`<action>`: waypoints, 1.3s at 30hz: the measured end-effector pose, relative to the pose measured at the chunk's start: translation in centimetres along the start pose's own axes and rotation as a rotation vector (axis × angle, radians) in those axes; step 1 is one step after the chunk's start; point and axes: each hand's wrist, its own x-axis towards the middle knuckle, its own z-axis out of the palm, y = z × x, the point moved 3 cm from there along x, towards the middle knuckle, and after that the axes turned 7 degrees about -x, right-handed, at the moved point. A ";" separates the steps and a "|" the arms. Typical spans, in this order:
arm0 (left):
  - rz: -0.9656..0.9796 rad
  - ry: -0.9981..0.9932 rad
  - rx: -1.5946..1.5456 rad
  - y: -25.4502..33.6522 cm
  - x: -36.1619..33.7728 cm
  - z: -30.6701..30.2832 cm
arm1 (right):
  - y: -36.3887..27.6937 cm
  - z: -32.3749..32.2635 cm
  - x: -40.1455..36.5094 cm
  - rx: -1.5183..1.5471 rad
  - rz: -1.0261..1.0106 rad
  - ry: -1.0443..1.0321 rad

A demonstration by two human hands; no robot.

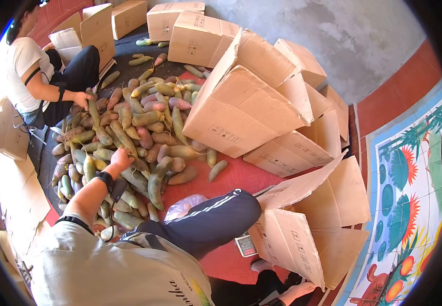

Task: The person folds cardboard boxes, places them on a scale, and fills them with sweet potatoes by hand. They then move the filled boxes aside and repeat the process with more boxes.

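My left hand (pixel 121 159) is stretched out over a big heap of long green and reddish radishes (pixel 152 118). Its fingers are closed around a radish (pixel 138 164) in the heap, partly hidden by the hand. Low on the right, my right hand (pixel 298 291) grips the bottom corner of an open cardboard box (pixel 287 245) that stands beside my bent knee. The flaps of this box are spread, and I cannot see its bottom.
A co-worker (pixel 32 76) sits at the upper left, one hand on a radish (pixel 93 109). A large open box (pixel 246 109) stands right of the heap, with several more boxes behind. A plastic bag (pixel 185 205) and small digital scale (pixel 245 245) lie by my leg on red flooring (pixel 221 191).
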 end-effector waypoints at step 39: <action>1.842 1.043 -0.469 42.5 -20.9 -23.9 | -3.4 2.2 -1.7 0.122 0.075 0.004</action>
